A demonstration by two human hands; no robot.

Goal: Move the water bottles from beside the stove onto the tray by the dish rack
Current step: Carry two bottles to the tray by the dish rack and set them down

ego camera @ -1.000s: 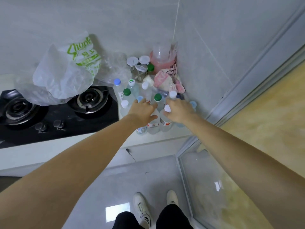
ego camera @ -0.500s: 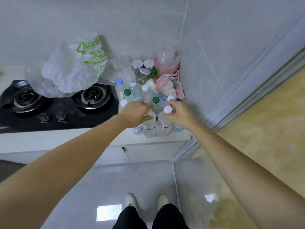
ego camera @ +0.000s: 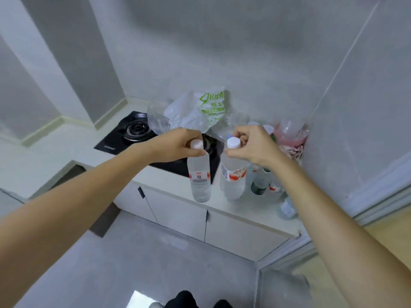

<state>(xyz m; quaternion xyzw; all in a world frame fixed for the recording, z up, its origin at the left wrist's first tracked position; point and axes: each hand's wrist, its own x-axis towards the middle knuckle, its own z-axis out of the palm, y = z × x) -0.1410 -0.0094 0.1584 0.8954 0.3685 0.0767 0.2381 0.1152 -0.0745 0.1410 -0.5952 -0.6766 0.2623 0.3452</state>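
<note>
My left hand [ego camera: 175,145] grips the neck of a clear water bottle [ego camera: 198,176] with a white cap and red label, held up in the air in front of the stove [ego camera: 131,130]. My right hand [ego camera: 253,145] holds a second white-capped water bottle [ego camera: 232,176] by its neck, lifted beside the first. Several more bottles [ego camera: 261,181] stand on the counter [ego camera: 244,210] in the corner, partly hidden behind my right arm. No tray or dish rack is in view.
White plastic bags [ego camera: 200,112] with green print lie over the stove's right burner. A pink container [ego camera: 289,136] and cloths sit in the wall corner. The counter edge runs above white cabinet doors [ego camera: 178,210]. A glass panel [ego camera: 284,285] stands at lower right.
Both hands closed on bottle necks and lifted the two bottles up off the counter. The view has swung up and left, showing more wall and counter.
</note>
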